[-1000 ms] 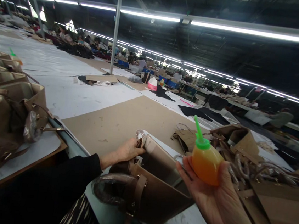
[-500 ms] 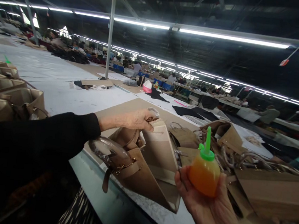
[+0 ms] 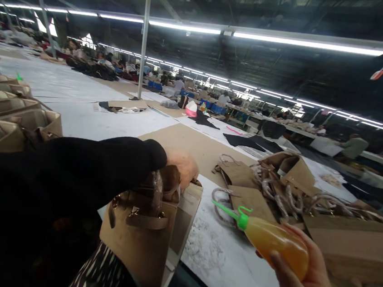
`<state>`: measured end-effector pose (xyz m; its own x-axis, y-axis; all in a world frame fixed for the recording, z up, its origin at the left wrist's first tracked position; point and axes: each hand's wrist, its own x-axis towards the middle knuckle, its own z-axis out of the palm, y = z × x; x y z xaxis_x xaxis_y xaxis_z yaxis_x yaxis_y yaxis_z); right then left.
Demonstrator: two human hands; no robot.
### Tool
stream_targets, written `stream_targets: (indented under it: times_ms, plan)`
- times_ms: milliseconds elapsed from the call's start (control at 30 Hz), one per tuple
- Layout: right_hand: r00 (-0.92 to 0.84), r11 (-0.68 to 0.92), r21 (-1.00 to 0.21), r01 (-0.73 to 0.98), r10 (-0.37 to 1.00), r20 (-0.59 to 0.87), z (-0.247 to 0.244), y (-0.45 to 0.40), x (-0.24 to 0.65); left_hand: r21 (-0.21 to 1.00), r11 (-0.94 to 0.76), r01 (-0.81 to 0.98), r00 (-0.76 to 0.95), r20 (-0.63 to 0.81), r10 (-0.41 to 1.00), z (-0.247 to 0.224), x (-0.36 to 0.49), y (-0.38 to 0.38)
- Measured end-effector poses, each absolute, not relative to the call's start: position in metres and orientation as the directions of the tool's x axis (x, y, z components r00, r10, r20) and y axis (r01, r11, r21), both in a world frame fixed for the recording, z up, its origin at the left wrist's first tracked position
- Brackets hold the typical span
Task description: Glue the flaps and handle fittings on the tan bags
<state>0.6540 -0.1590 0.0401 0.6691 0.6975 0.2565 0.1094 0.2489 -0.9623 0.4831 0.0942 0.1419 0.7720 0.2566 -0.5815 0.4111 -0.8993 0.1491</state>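
A tan handbag [image 3: 140, 243] with plastic-wrapped handles stands upright at the table's front edge, its strap side toward me. My left hand [image 3: 185, 165] reaches over its top and grips the far upper edge; the fingertips are hidden behind the bag. In my right hand [image 3: 314, 279] is a squeeze bottle [image 3: 276, 244] of orange-yellow liquid, with a green cap and nozzle. It is tipped on its side, nozzle pointing left toward the bag, apart from it. My fingers are wrapped around the bottle's body.
Several tan bags [image 3: 19, 116] stand in a row at the left. More tan bags and panels [image 3: 348, 242] with wrapped handles lie heaped at the right. White sheeting [image 3: 211, 246] covers the table. Black pieces [image 3: 246, 141] lie further back, beyond a brown sheet [image 3: 191, 143].
My left hand has turned the handbag and drawn it nearer, so its strap side faces me. The bottle has gone from upright to tipped leftward in my right hand.
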Motion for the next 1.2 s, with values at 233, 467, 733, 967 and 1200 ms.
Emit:
stream_targets:
  times_ms: [233,467,733,967,1200]
  plan:
    - [0.441,0.252,-0.838,0.484,0.757,0.483,0.045,-0.153,0.645,0.183,-0.907,0.379,0.764,-0.614,0.196,0.105,0.494,0.106]
    - [0.384,0.28,-0.811,0.513,0.77,0.509,0.035,-0.142,0.644,0.191,-0.914,0.357,0.778,-0.603,0.178,0.098,0.491,0.106]
    - [0.351,0.292,-0.783,0.55,0.77,0.534,0.031,-0.139,0.646,0.201,-0.898,0.392,0.763,-0.616,0.195,0.097,0.488,0.102]
    - [0.349,0.282,-0.813,0.509,0.796,0.495,0.023,-0.145,0.648,0.218,-0.921,0.323,0.812,-0.564,0.151,0.092,0.484,0.106]
    - [0.446,0.27,-0.874,0.405,0.776,0.446,0.031,-0.137,0.641,0.174,-0.919,0.354,0.778,-0.6,0.187,0.096,0.485,0.102]
